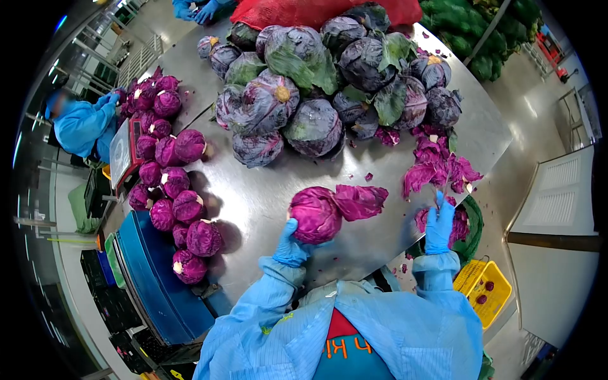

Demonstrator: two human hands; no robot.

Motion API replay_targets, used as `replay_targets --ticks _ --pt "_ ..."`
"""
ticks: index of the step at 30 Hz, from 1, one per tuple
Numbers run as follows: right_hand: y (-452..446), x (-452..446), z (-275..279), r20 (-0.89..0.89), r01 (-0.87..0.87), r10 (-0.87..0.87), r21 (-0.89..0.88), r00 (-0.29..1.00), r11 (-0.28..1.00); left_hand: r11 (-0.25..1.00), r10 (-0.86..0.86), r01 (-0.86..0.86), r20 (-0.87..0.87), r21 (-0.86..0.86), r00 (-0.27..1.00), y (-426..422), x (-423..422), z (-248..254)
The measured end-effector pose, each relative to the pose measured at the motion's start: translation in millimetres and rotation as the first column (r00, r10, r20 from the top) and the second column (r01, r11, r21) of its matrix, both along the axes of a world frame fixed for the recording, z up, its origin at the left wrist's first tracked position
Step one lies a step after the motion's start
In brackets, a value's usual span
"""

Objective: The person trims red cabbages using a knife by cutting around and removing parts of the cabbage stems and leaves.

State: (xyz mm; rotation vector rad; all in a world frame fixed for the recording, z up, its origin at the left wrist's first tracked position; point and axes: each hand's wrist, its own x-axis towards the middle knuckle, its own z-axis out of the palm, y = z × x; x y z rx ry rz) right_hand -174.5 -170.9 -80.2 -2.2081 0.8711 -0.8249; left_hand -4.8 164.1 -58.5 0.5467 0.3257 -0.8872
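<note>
A peeled red cabbage (315,215), bright purple, rests in my left hand (293,246), whose gloved fingers wrap round its lower left side. A loose-edged purple leaf (361,201) sticks out from the cabbage's right side; whether it is still attached I cannot tell. At the table's right edge, my right hand (439,225) is closed beside a heap of stripped purple leaves (437,163). Something thin seems to rise from its fingers, too small to make out. Untrimmed cabbages (313,126) with dull outer leaves are piled at the far side.
Trimmed cabbages (175,182) line the metal table's (266,183) left side, near a red-edged scale (126,152). A blue bin (158,278) stands lower left, a yellow crate (486,288) lower right. Co-workers in blue (82,126) are at the left and top. A red net sack (316,11) lies behind the pile.
</note>
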Motion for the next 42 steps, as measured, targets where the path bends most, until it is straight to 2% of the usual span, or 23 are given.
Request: replay_targets --ticks 1,2,3,7,9,12,14,16,20,22,24,26,27,30,32,34,35,36,37,38,39,40,42 --pt "17.0 11.4 4.0 0.082 -0.063 0.032 0.406 0.996 0.912 0.999 0.033 -0.031 0.047 -0.040 0.998 2.4 3.9 2.8" --pt "39.6 27.8 23.4 0.076 -0.085 0.045 0.669 0.996 0.739 0.995 0.067 -0.059 0.093 -0.080 0.993 5.7 8.1 7.0" --pt "63.9 42.0 26.4 0.212 -0.213 0.059 0.845 0.975 0.491 0.994 0.112 -0.110 0.179 -0.025 0.977 11.0 13.0 15.9" --pt "178.1 82.2 -18.2 0.346 -0.294 0.341 0.936 0.874 -0.195 0.981 0.172 -0.192 0.322 0.030 0.931 55.8 39.0 33.3" --pt "232.3 94.3 -47.2 0.465 -0.321 0.491 0.880 0.737 -0.351 0.972 0.179 -0.224 0.385 0.074 0.905 76.3 46.0 44.0" --pt "263.8 134.3 -85.3 0.486 -0.410 0.490 0.874 0.723 -0.262 0.956 0.167 -0.254 0.441 0.145 0.882 92.8 45.7 45.5" --pt "229.3 161.9 -50.2 0.486 -0.448 0.180 0.868 0.855 -0.215 0.942 0.207 -0.293 0.407 0.162 0.890 89.0 37.2 47.5" --pt "174.4 179.9 -59.2 0.500 -0.500 -0.049 0.866 0.865 -0.002 0.933 0.208 -0.293 0.352 0.208 0.912 76.0 26.8 44.3" --pt "52.4 150.7 -56.9 0.551 -0.442 -0.426 0.833 0.717 0.333 0.962 0.009 -0.091 0.300 0.259 0.954 38.6 13.8 23.0" --pt "15.3 109.4 -48.6 0.567 -0.354 -0.435 0.804 0.699 0.478 0.937 -0.109 0.003 0.287 0.348 0.952 12.7 9.2 19.0" --pt "-14.2 62.7 -62.1 0.554 -0.294 -0.525 0.815 0.645 0.499 0.918 -0.190 0.047 0.332 0.394 0.924 -14.3 4.5 14.7" --pt "-30.3 17.2 -59.8 0.552 -0.244 -0.563 0.812 0.615 0.531 0.823 -0.377 0.076 0.442 0.563 0.813 -36.4 -0.6 19.9" --pt "-35.4 -4.6 -60.0 0.548 -0.183 -0.566 0.798 0.616 0.573 0.794 -0.432 -0.016 0.583 0.608 0.689 -49.4 -4.1 22.5" --pt "-43.3 -71.3 -78.3 0.488 -0.037 -0.638 0.810 0.596 0.585 0.483 -0.739 -0.297 0.565 0.824 0.366 -65.1 -21.7 16.8" --pt "-20.9 -79.3 -42.8 0.331 0.225 -0.706 0.790 0.626 0.570 0.406 -0.842 -0.353 0.495 0.843 0.215 -75.9 -30.0 15.0" --pt "7.5 -65.1 8.9 0.265 0.197 -0.560 0.750 0.785 0.631 0.359 -0.911 -0.441 0.413 0.822 0.028 -87.5 -33.3 31.6" --pt "-2.0 -89.2 -30.2 0.348 -0.253 -0.452 0.932 0.821 0.258 0.384 -0.904 -0.437 0.427 0.813 0.000 -92.0 -34.4 34.1" --pt "22.1 -74.9 -12.4 0.054 -0.073 0.051 0.591 0.997 0.803 0.396 -0.898 -0.462 0.439 0.793 -0.016 -96.1 -35.5 32.1" --pt "46.2 -55.0 -1.6 -0.019 -0.047 0.068 0.546 0.997 0.836 0.410 -0.892 -0.485 0.452 0.773 -0.034 -99.4 -37.1 28.4" --pt "57.6 -44.3 2.5 -0.317 -0.219 0.276 0.206 0.907 0.954 0.427 -0.883 -0.507 0.467 0.749 -0.054 -102.1 -37.2 24.5" --pt "72.0 -30.7 16.7 -0.388 -0.253 0.356 0.292 0.850 0.922 0.442 -0.878 -0.500 0.474 0.745 -0.069 -103.0 -34.3 20.0" --pt "84.3 -16.9 32.4 -0.268 -0.318 0.399 0.298 0.877 0.900 0.460 -0.870 -0.441 0.491 0.770 -0.050 -102.9 -29.3 17.0" --pt "95.4 -1.7 45.6 -0.256 -0.363 0.443 0.304 0.859 0.881 0.486 -0.856 -0.329 0.517 0.810 0.008 -99.3 -19.4 15.0"
